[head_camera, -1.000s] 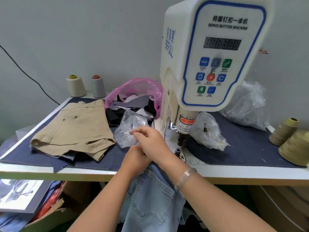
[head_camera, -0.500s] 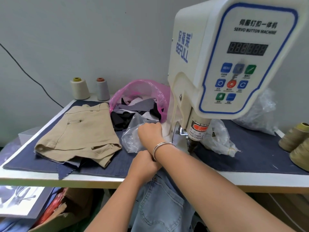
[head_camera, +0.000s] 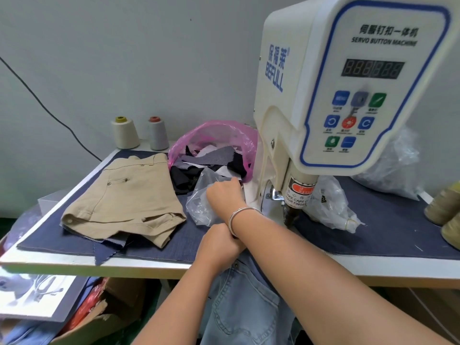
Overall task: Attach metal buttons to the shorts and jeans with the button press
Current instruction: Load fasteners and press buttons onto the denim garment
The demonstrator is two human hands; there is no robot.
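While a pair of light-blue jeans hangs off the counter's front edge, the left hand holds them bunched at the waistband, fingers curled into the denim just below the button press. Crossing over that wrist, the right hand reaches into a clear plastic bag beside the machine; its fingertips are hidden in the film, so whether that grip has closed on a button cannot be told. Tan shorts lie flat toward the counter's left edge on a dark denim mat, well apart from the press. A pink bag of fabric scraps sits near the back edge, with two thread cones at the back left corner. Denim of this weight is likely soft and floppy yet heavy enough to slide off the edge, so the stiffer waistband looks the sensible place to hold it. Metal buttons, probably small and slick, call for a fingertip pinch. A red label above the press's punch warns fingers away.
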